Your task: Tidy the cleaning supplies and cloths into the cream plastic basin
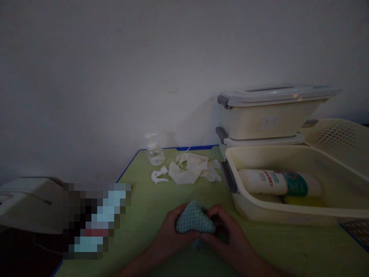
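Note:
A folded, light blue-green cloth (193,218) with a waffle-like texture and a dark checked edge is held between both hands, over the near part of the green table. My left hand (175,227) grips its left side, thumb along the lower edge. From the right, my right hand (223,231) closes on the cloth's corner, with the thumb near the checked trim. Part of the fingers of both hands is hidden behind the cloth.
On the green table (144,196) stand a clear pump bottle (156,154), a white spray trigger head (159,175) and crumpled white gloves (190,169). At right, a cream bin (276,213) holds a white-and-green bottle (268,182). Lidded boxes (259,119) are stacked behind it. A pixelated patch covers the left edge.

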Demonstrator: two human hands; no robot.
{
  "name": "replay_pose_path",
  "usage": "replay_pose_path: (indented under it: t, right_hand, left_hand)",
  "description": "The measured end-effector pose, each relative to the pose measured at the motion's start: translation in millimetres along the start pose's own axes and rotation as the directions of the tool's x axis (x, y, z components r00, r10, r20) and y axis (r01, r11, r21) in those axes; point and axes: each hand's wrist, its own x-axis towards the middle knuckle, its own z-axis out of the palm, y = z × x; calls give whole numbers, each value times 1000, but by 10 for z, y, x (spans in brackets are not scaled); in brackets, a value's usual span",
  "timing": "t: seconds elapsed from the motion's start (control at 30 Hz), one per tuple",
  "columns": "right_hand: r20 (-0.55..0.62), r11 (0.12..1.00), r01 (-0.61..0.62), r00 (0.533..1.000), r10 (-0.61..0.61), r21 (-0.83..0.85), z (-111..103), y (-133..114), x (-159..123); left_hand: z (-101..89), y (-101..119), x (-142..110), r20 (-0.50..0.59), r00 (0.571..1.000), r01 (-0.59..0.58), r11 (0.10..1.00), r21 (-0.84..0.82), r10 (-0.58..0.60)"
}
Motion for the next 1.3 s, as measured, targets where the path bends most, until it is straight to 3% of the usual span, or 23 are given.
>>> replay_pose_path:
  t: [0.17, 0.37, 0.53, 0.67, 0.9, 1.3]
  right_hand:
    - [-8, 997, 3, 1000, -4, -78, -37, -93, -24]
    - [131, 997, 26, 991, -16, -76, -61, -68, -19]
    - [110, 979, -27, 993, 51, -202, -49, -57, -13]
    - [89, 982, -42, 994, 59, -186, -29, -36, -15]
    - [36, 992, -67, 997, 71, -103, -25, 17, -14]
    - [25, 986, -145, 989, 147, -85, -20, 87, -58]
  left_hand:
    - [-1, 35, -37, -11, 1000, 14, 1000, 28, -14]
    - [12, 180, -73, 185, 983, -17, 989, 145, -10]
    - [-7, 259, -74, 294, 955, -95, 974, 207, 31]
    - [-32, 252, -72, 371, 927, -102, 989, 109, 55]
    - [-25, 258, -53, 415, 907, -39, 996, -75, 67]
    - [-13, 232, -33, 367, 926, -69, 996, -58, 86]
